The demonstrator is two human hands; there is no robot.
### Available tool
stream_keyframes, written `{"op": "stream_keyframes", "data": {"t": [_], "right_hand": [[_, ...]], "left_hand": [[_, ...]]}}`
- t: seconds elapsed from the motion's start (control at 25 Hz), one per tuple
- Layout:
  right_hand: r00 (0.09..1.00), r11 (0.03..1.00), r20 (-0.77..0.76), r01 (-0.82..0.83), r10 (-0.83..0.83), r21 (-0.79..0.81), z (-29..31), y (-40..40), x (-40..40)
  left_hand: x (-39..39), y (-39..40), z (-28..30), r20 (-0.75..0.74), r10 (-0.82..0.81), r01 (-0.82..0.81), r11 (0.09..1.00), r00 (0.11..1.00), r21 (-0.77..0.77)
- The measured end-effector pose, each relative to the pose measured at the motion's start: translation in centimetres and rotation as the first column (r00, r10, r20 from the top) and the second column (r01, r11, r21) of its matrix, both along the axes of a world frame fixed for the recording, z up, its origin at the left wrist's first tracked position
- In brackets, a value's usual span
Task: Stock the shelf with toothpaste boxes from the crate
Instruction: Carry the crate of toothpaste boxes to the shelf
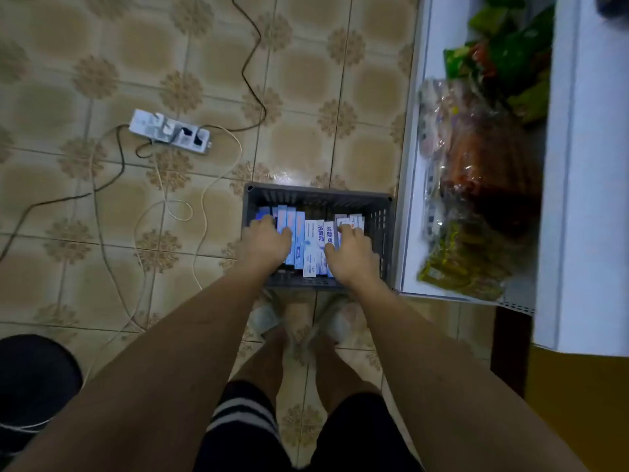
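Both hands are reaching down into the grey crate [381,233] that is standing on the tiled floor [102,80], just beside the white shelf [413,165] holding bagged goods [476,172]. Inside the crate the toothpaste boxes [311,248] are standing on edge in a row; the left hand [265,241] is curling its fingers over the blue boxes at the left end, and the right hand [352,255] is curling over the white boxes at the right end, though I cannot tell if either is really gripping. Farther left, a power strip [170,131] with cables is lying on the floor.
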State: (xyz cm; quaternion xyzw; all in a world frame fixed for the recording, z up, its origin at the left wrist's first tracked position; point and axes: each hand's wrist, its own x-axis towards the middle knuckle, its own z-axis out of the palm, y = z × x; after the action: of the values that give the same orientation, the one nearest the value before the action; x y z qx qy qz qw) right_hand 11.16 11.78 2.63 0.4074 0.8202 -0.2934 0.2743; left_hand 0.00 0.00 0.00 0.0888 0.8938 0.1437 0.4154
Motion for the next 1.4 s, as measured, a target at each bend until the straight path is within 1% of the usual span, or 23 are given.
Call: {"op": "stream_keyframes", "data": {"t": [0.08,0.16,0.24,0.28,0.32,0.36,0.4,0.44,0.52,0.56,0.64,0.72,0.8,0.88,0.96,1.04,1.12,1.16,1.24,1.32,1.4], "right_hand": [[0.993,0.993,0.036,0.115,-0.116,0.017,-5.5,1.5,0.5],[0.968,0.971,0.088,0.23,-0.235,0.065,-11.6,3.3,1.8],[0.93,0.926,0.118,0.322,-0.348,0.195,-16.9,5.5,2.9],[0.909,0.894,0.127,0.351,-0.397,0.28,-19.2,6.8,3.6],[0.884,0.857,0.134,0.382,-0.448,0.345,-21.0,7.9,4.3],[0.859,0.823,0.129,0.415,-0.495,0.388,-23.3,9.1,5.2],[0.835,0.797,0.116,0.458,-0.537,0.394,-25.4,10.3,6.1],[0.807,0.772,0.078,0.525,-0.585,0.358,-27.1,11.1,6.9],[0.727,0.702,-0.036,0.673,-0.686,0.233,-29.7,12.1,7.8],[0.687,0.663,-0.087,0.721,-0.721,0.199,-30.7,12.5,8.1],[0.637,0.615,-0.147,0.77,-0.757,0.17,-31.3,13.1,8.3],[0.621,0.605,-0.151,0.784,-0.769,0.14,-31.1,13.4,8.2],[0.619,0.606,-0.15,0.785,-0.771,0.127,-29.9,13.5,7.3],[0.628,0.613,-0.155,0.778,-0.763,0.135,-27.4,13.7,6.2],[0.638,0.627,-0.183,0.77,-0.748,0.121,-23.3,14.0,4.9],[0.661,0.651,-0.204,0.749,-0.722,0.124,-17.9,14.2,3.4],[0.692,0.68,-0.215,0.72,-0.689,0.141,-11.2,14.6,2.1],[0.713,0.699,-0.213,0.7,-0.668,0.149,-6.8,14.8,1.3],[0.784,0.761,-0.205,0.619,-0.586,0.194,1.4,15.0,-0.3],[0.827,0.788,-0.231,0.559,-0.512,0.256,9.2,15.4,-1.8],[0.847,0.803,-0.285,0.522,-0.449,0.287,16.4,15.6,-3.3]], "left_hand": [[-0.4,0.1,-5.4,-0.037,0.126,-0.128,0.991,0.991,-0.048],[-0.4,0.0,-11.2,-0.071,0.273,-0.279,0.954,0.959,-0.107],[-1.1,0.3,-15.9,-0.192,0.364,-0.392,0.911,0.911,-0.131],[-1.8,0.0,-18.2,-0.266,0.408,-0.453,0.881,0.873,-0.135],[-2.4,-0.3,-20.0,-0.318,0.463,-0.522,0.843,0.828,-0.132],[-3.0,-0.7,-22.3,-0.338,0.515,-0.58,0.806,0.788,-0.123],[-3.5,-1.3,-24.4,-0.327,0.57,-0.626,0.773,0.754,-0.097],[-3.6,-1.9,-26.1,-0.286,0.621,-0.66,0.749,0.73,-0.055],[-3.5,-2.9,-28.7,-0.205,0.674,-0.688,0.726,0.709,0.007],[-3.6,-3.3,-29.6,-0.201,0.677,-0.69,0.724,0.708,0.007],[-4.2,-3.8,-30.6,-0.191,0.688,-0.703,0.711,0.7,-0.014],[-5.1,-4.0,-30.5,-0.151,0.704,-0.714,0.7,0.694,-0.017],[-6.1,-4.2,-29.5,-0.141,0.692,-0.7,0.714,0.708,-0.009],[-7.0,-4.4,-27.2,-0.133,0.681,-0.688,0.725,0.72,-0.013],[-7.9,-4.8,-23.5,-0.108,0.689,-0.693,0.721,0.716,0.0],[-8.9,-5.1,-18.5,-0.089,0.69,-0.691,0.722,0.718,0.022],[-10.2,-4.9,-12.1,-0.102,0.681,-0.68,0.732,0.725,0.054],[-11.0,-4.8,-8.0,-0.115,0.668,-0.663,0.744,0.735,0.082],[-12.9,-4.4,-0.4,-0.13,0.635,-0.616,0.771,0.761,0.163],[-15.5,-3.9,7.1,-0.13,0.602,-0.562,0.789,0.788,0.247],[-17.8,-3.7,14.9,-0.128,0.585,-0.533,0.793,0.8,0.293]]}}
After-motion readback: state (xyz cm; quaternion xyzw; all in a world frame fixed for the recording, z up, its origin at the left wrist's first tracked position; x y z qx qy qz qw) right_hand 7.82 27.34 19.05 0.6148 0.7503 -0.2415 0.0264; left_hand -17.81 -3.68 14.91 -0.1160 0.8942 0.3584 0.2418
